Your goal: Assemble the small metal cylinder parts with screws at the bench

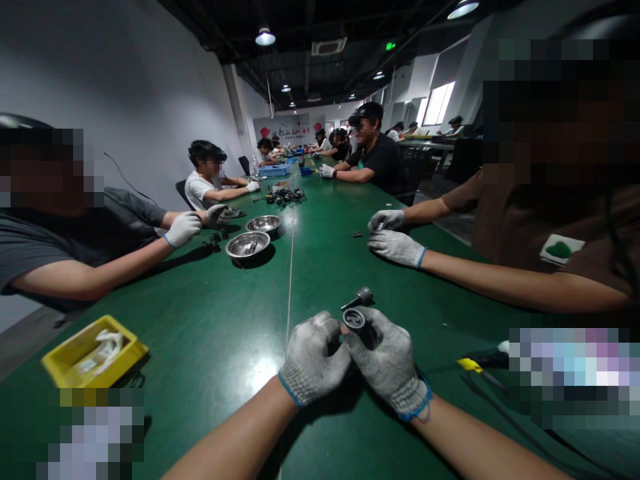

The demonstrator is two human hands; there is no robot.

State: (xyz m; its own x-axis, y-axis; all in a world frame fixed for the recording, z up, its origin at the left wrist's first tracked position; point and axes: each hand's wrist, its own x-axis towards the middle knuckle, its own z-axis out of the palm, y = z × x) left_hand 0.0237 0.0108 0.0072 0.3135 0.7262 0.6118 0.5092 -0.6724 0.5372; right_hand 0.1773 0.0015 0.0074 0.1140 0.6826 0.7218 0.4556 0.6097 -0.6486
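Both my hands wear grey knitted gloves with blue cuffs and meet just above the green table [240, 320]. My right hand [387, 363] is closed round a small dark metal part [356, 315] with a round ring end and a short stem sticking up to the right. My left hand [313, 360] is curled, its fingertips pressed against the same part from the left. What lies under the fingers is hidden.
A yellow tray [75, 350] holding white bits sits at my near left. Two steel bowls [247, 245] stand further up the table. A yellow-handled tool [473, 367] lies at my right. Gloved co-workers' hands [395, 245] and arms rest on both sides of the table.
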